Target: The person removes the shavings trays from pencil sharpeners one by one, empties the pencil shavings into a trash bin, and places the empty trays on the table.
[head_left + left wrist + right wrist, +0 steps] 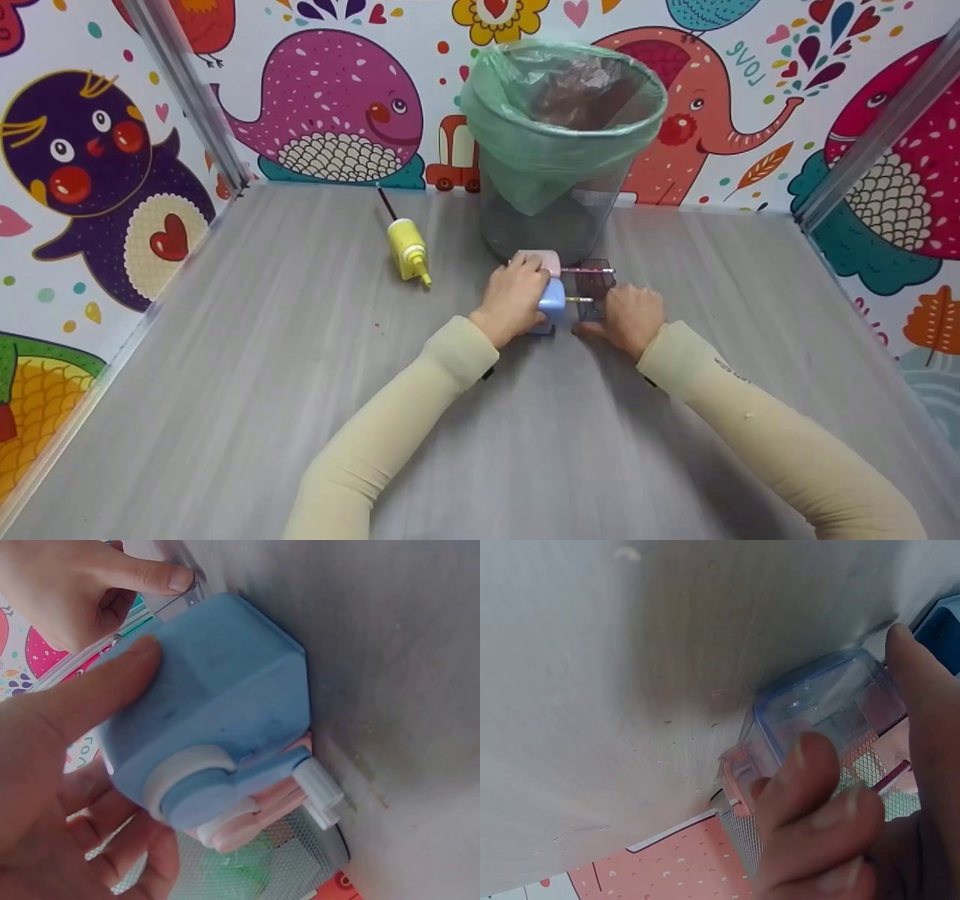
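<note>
A blue crank pencil sharpener (553, 298) and a pink one (544, 261) stand side by side on the table. My left hand (514, 296) grips the blue sharpener, its thumb against the blue body in the left wrist view; some fingers reach across to the pink one. The blue crank handle (270, 772) shows there too. A pencil sticks out of each sharpener toward the right. My right hand (631, 319) holds a clear shavings drawer (817, 694) between thumb and curled fingers, just right of the sharpeners. Another clear drawer with a pink front (739, 776) lies beyond it.
Behind the sharpeners stands a mesh waste bin (547, 195) lined with a green bag (517, 150). To the left lies a yellow glue bottle (406, 244) beside a dark stick (386, 202). Patterned wall panels enclose the grey table (300, 300).
</note>
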A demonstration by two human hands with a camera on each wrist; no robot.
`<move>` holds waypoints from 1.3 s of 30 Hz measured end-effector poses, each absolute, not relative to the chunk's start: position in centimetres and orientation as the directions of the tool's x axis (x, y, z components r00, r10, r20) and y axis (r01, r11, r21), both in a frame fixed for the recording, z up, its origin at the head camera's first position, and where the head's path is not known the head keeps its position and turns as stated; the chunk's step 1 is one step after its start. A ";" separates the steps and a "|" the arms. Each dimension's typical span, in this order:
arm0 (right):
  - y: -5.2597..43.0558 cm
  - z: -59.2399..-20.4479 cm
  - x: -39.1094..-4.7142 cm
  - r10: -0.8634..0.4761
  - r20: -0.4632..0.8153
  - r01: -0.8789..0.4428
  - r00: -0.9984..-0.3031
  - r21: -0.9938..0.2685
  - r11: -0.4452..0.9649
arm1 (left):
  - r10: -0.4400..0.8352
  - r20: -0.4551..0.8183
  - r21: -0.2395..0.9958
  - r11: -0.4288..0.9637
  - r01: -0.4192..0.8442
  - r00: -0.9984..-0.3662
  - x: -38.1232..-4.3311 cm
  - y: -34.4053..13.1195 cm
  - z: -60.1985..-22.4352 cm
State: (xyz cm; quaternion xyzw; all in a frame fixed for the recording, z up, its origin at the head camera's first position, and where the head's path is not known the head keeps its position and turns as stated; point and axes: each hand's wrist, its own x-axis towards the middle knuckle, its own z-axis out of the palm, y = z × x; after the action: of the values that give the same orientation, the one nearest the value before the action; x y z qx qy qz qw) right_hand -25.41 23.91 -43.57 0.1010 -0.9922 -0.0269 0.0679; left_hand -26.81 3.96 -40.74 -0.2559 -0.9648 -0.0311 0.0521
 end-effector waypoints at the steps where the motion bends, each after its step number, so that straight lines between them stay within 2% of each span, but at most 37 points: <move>1: 23.9 -43.6 -25.4 -0.201 0.126 -0.195 -0.972 0.057 0.979 | 0.491 0.113 0.035 0.867 0.497 -0.864 -26.8 4.0 -40.7; 15: 24.2 -43.6 -25.0 -0.194 0.106 -0.198 -0.975 -0.027 0.980 | 0.485 0.113 0.026 0.871 0.491 -0.867 -26.6 3.9 -40.7; 23: 24.6 -42.1 -24.7 -0.209 0.116 -0.215 -0.971 -0.036 0.976 | 0.489 0.123 0.002 0.870 0.493 -0.863 -26.4 4.0 -40.7; 28: 24.4 -40.5 -24.2 -0.149 0.111 -0.157 -0.983 -0.074 0.985 | 0.501 0.146 -0.041 0.864 0.501 -0.853 -26.1 3.8 -40.6; 34: 23.9 -38.4 -23.7 -0.122 0.089 -0.134 -0.988 -0.142 0.981 | 0.500 0.159 -0.016 0.863 0.504 -0.851 -25.9 3.2 -39.7; 39: 23.8 -38.3 -23.7 -0.162 0.130 -0.187 -0.978 -0.214 0.959 | 0.481 0.223 0.060 0.861 0.504 -0.848 -26.1 1.7 -39.4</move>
State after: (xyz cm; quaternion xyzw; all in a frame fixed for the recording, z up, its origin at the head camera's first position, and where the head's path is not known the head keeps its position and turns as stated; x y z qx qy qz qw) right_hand -23.74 23.83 -38.31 0.0885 -0.9880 0.1132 0.0559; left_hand -26.05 1.73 -39.44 -0.2567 -0.9595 -0.0580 0.1007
